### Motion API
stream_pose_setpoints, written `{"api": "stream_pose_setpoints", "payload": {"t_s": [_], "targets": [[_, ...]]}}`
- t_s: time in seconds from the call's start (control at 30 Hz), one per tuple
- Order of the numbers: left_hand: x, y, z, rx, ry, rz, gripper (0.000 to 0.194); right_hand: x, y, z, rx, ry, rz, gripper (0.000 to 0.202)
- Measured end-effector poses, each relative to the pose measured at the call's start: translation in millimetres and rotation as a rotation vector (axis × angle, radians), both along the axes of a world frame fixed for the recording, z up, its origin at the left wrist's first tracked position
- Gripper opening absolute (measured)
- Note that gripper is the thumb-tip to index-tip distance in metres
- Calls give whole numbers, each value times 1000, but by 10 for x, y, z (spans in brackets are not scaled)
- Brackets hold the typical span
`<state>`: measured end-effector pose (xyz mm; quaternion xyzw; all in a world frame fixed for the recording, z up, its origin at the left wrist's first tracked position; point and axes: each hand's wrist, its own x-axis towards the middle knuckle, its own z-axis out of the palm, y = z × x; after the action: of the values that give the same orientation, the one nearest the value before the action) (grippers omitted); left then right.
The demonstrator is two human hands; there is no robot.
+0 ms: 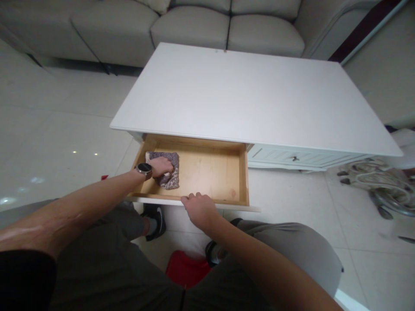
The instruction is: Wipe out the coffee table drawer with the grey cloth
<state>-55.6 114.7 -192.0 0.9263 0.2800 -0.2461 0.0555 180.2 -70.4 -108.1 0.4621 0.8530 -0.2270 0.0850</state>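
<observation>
A wooden drawer [210, 166] is pulled out from the left half of a white coffee table [246, 95]. Inside it, at the left end, lies a folded brown-and-cream patterned cloth [171, 180]. My left hand [161, 166], with a watch on its wrist, presses down on this cloth with curled fingers closed on it; the fingertips are partly hidden. My right hand [199, 209] is closed over the top edge of the drawer's front panel, near its middle.
A second drawer with a small knob [294, 159] is closed on the right. Behind the table stands a grey sofa [191, 30]. A red plastic stool [186, 270] is beneath me, between my legs. Some wheeled metal-and-fabric item [382, 183] is on the floor at right.
</observation>
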Motion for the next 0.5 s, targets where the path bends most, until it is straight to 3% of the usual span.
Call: {"api": "stream_pose_setpoints", "payload": {"t_s": [0.5], "targets": [[20, -7, 10, -35, 12, 26, 21, -5, 6, 5, -12, -1, 0, 32]]}}
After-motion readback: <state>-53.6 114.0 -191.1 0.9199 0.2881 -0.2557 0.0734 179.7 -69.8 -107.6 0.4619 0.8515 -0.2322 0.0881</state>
